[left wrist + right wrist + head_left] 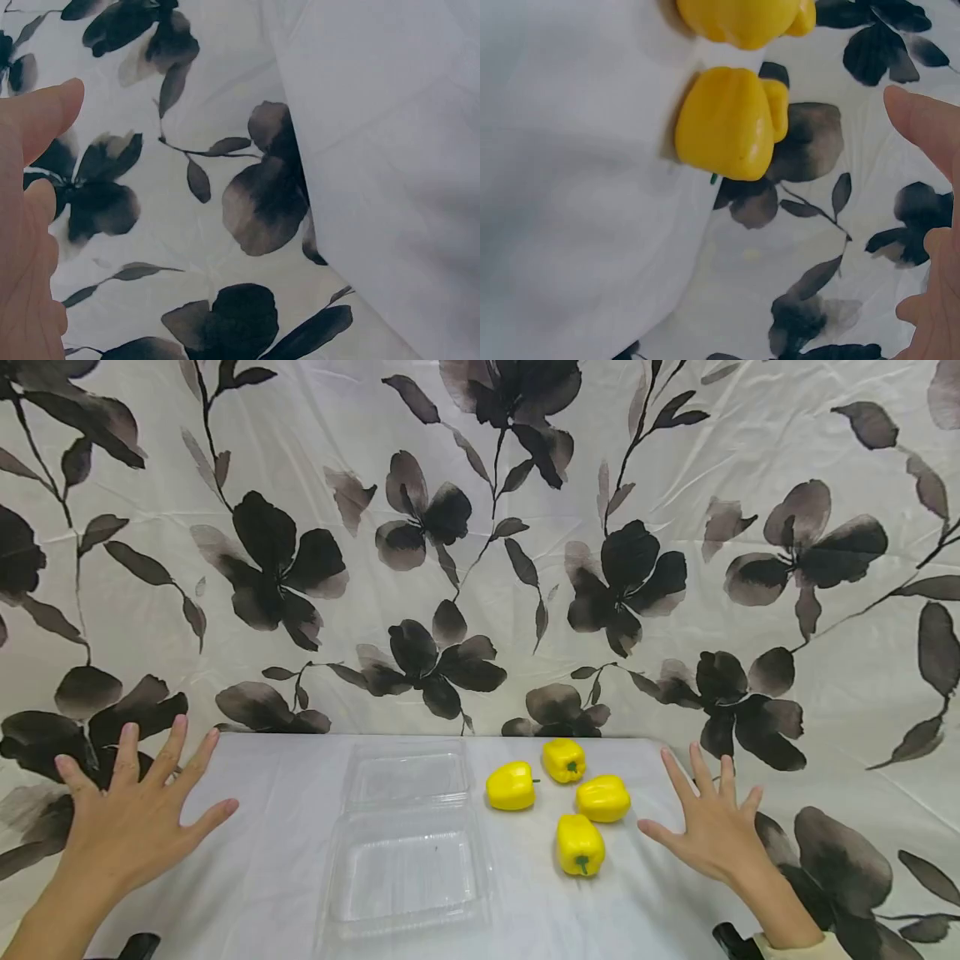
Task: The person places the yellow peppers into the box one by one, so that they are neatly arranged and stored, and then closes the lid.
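Observation:
Both hands hover with fingers spread and hold nothing. My left hand [131,818] is over the left side of the white table, left of a clear plastic clamshell box [405,860]. That box lies unfolded, its lid [408,777] toward the back. My right hand [716,822] is at the table's right side, its thumb pointing toward the yellow bell peppers. Several of these peppers sit loosely grouped right of the box: one at the back [562,760], one nearest the box [510,786], others in front. The right wrist view shows a yellow bell pepper [731,124] apart from the thumb.
A white cloth [262,827] covers the table. Behind it and around its sides hangs a pale fabric [525,610] printed with dark flowers. In the left wrist view the table's edge [304,180] runs beside the flowered fabric. Dark wrist straps show at the bottom.

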### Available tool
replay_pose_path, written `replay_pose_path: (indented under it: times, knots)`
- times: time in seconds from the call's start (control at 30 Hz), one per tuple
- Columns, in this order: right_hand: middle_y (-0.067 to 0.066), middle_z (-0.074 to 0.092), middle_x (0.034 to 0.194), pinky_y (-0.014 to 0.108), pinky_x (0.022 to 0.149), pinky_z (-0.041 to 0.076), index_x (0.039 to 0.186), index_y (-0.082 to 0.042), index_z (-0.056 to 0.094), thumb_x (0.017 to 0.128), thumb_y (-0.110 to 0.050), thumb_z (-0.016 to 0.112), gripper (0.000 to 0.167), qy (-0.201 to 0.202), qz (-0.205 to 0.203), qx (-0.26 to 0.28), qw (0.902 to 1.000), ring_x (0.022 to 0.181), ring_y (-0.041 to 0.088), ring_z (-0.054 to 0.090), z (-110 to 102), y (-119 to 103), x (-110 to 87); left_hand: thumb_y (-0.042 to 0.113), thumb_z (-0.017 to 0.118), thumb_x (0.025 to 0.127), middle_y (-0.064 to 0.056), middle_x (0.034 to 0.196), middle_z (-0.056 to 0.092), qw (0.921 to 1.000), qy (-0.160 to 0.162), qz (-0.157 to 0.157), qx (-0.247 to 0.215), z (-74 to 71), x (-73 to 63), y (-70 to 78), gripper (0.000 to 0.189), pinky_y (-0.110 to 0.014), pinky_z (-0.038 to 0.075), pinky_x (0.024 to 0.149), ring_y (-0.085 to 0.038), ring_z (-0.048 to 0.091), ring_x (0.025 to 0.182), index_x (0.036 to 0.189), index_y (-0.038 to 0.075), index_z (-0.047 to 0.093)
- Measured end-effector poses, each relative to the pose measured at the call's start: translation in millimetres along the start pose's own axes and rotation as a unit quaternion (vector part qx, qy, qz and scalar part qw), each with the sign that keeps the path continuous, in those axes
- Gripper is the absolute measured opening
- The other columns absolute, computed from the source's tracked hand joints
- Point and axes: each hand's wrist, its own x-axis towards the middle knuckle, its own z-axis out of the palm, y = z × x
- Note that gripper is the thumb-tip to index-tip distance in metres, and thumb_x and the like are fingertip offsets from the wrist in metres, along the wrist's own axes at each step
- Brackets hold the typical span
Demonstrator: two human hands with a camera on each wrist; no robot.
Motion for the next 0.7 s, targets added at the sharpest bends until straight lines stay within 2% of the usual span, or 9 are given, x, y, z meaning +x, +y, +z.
replay_pose_path:
  times: [0.47,0.7]
  knots:
    - [0.027,0.004,0.175,0.096,0.105,0.000,0.172,-0.021,0.013,0.088,-0.076,0.068,0.114,0.009,-0.006,0.012,0.9999,0.153,0.068,-0.004,-2,-9,7.8,0.079,0.058,0.092,-0.011,0.177,-0.012,1.0000,-0.001,0.000,0.001,-0.7,1.1,1.1,0.110,-0.083,-0.028,0.105,-0.055,-0.022,0.155,0.170,0.035,-0.007]
    - [0.029,0.011,0.174,0.096,0.105,0.003,0.171,-0.020,0.018,0.089,-0.071,0.071,0.110,0.019,-0.025,0.011,0.9995,0.152,0.070,0.002,-6,-17,13.0,0.079,0.058,0.092,-0.009,0.177,-0.014,1.0000,0.001,0.002,0.004,-0.9,0.1,3.1,0.110,-0.082,-0.028,0.106,-0.055,-0.022,0.155,0.170,0.035,-0.007]
